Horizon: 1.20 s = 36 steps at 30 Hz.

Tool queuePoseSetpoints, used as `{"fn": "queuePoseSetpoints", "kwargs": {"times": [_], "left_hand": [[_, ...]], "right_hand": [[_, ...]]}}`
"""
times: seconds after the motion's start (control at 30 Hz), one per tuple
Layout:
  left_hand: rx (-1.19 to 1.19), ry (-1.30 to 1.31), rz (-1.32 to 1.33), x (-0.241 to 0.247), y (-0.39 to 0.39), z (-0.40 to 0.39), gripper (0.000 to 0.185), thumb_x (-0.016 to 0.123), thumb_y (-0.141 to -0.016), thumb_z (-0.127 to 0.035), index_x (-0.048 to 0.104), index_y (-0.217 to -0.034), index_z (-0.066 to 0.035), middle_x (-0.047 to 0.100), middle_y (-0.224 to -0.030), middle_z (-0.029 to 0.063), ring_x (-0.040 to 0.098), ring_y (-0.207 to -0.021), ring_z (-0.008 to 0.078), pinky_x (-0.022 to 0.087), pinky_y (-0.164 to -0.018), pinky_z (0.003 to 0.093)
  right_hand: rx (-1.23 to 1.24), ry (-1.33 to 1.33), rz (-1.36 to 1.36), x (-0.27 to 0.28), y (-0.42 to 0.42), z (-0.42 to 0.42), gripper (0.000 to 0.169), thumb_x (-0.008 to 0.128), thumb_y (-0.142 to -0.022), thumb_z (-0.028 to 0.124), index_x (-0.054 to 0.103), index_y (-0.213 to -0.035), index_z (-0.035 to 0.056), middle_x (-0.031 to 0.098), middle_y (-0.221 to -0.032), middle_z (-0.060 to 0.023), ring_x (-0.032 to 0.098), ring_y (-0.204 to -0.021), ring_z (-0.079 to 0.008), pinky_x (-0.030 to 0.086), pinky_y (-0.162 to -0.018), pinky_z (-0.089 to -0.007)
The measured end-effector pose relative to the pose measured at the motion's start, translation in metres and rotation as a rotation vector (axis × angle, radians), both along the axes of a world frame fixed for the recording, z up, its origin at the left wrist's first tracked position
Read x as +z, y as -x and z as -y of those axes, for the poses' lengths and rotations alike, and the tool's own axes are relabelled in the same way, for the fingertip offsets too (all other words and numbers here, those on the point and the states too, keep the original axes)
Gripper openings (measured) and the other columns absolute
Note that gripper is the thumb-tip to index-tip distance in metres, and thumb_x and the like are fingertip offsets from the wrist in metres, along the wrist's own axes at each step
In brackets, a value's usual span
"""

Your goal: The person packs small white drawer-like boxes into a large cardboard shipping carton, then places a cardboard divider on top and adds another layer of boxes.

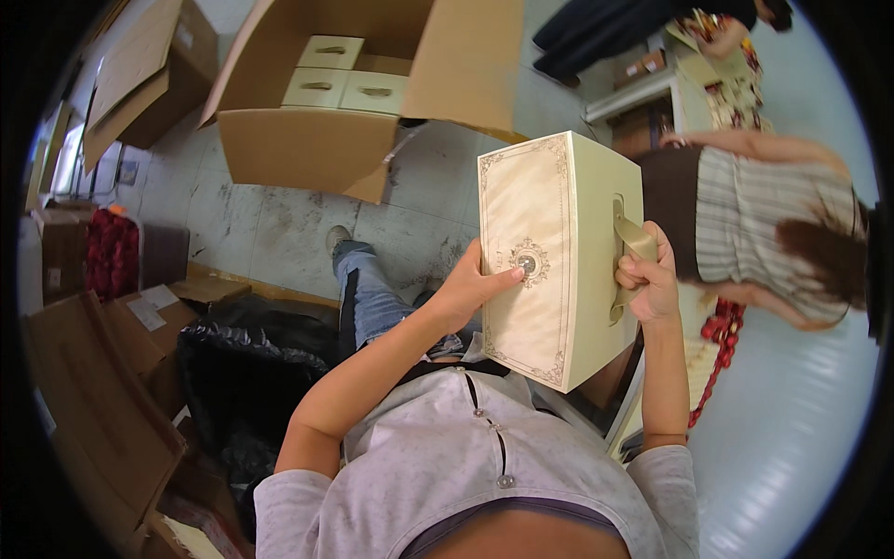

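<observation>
A cream gift box (527, 202) with an ornate printed border is held up before me. My right hand (653, 279) is closed around its gold ribbon handle (635, 237), which comes out of a slot in the side. With its thumb on the round jewelled emblem (527, 264), my left hand (475, 290) grips the box's near left edge; its other fingers are hidden behind. Ahead on the floor, an open cardboard carton (307, 150) contains several similar cream boxes (314, 87) with ribbon handles facing up.
A bin lined with a black plastic bag (258, 335) stands at my left, beside cardboard boxes (105, 405). Another open carton (150, 77) is at the upper left. To the right, one person (754, 216) stands close by a worktable; another (621, 31) is farther off.
</observation>
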<state>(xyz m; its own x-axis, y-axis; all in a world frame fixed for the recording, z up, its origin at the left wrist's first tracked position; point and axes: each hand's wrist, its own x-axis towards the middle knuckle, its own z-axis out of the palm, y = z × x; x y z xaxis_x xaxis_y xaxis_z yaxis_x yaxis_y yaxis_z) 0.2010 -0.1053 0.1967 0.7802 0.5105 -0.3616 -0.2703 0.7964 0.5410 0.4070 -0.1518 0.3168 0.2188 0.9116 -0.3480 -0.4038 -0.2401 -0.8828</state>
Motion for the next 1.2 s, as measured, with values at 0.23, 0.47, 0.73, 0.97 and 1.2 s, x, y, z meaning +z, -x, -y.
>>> {"fn": "queuePoseSetpoints", "kwargs": {"times": [0.23,0.47,0.73,0.97,1.2], "left_hand": [[0.182,-0.052,-0.025,0.001,0.098,-0.096,0.058,0.058,-0.074,-0.02,0.022,-0.116,-0.001,0.038,-0.113,0.0103,0.042,-0.101,0.017,0.035,-0.085,0.0327],[0.278,0.014,-0.255,0.006,0.174,-0.167,0.064,0.059,-0.072,-0.031,0.022,-0.114,-0.001,0.04,-0.108,0.0118,0.044,-0.097,0.0197,0.041,-0.078,0.0351],[0.231,0.028,-0.38,-0.028,0.21,-0.199,0.053,0.056,-0.075,-0.018,0.025,-0.116,-0.006,0.04,-0.112,0.013,0.046,-0.094,0.0191,0.04,-0.077,0.0302],[0.49,-0.166,-0.595,-0.105,0.308,-0.236,0.039,0.051,-0.073,-0.004,0.036,-0.109,-0.008,0.044,-0.105,0.0077,0.046,-0.09,0.0147,0.038,-0.077,0.0273],[0.493,-0.514,-1.233,-0.134,0.396,-0.354,0.033,0.057,-0.067,-0.007,0.046,-0.097,-0.008,0.049,-0.096,0.009,0.048,-0.086,0.0207,0.04,-0.068,0.0295]], "right_hand": [[0.263,0.059,0.323,0.011,0.099,-0.132,0.026,0.05,-0.061,-0.007,0.031,-0.063,0.0108,0.032,-0.052,0.0056,0.026,-0.042,-0.0023,0.019,-0.039,-0.0179],[0.59,-0.051,1.211,0.013,0.179,-0.225,0.019,0.051,-0.061,0.0,0.034,-0.069,0.0037,0.046,-0.057,-0.0104,0.048,-0.05,-0.0227,0.035,-0.048,-0.026],[0.522,0.063,1.483,-0.033,0.203,-0.333,0.019,0.059,-0.065,0.008,0.047,-0.077,-0.0001,0.055,-0.069,-0.0191,0.056,-0.064,-0.0288,0.041,-0.055,-0.032],[0.507,0.003,1.534,-0.066,0.191,-0.438,0.019,0.061,-0.065,0.01,0.047,-0.074,0.0014,0.054,-0.062,-0.0134,0.055,-0.058,-0.0218,0.04,-0.053,-0.0299],[0.752,-0.119,1.653,-0.126,0.167,-0.588,0.024,0.061,-0.067,0.016,0.043,-0.074,0.0021,0.053,-0.063,-0.0174,0.053,-0.058,-0.0306,0.04,-0.053,-0.0343]]}}
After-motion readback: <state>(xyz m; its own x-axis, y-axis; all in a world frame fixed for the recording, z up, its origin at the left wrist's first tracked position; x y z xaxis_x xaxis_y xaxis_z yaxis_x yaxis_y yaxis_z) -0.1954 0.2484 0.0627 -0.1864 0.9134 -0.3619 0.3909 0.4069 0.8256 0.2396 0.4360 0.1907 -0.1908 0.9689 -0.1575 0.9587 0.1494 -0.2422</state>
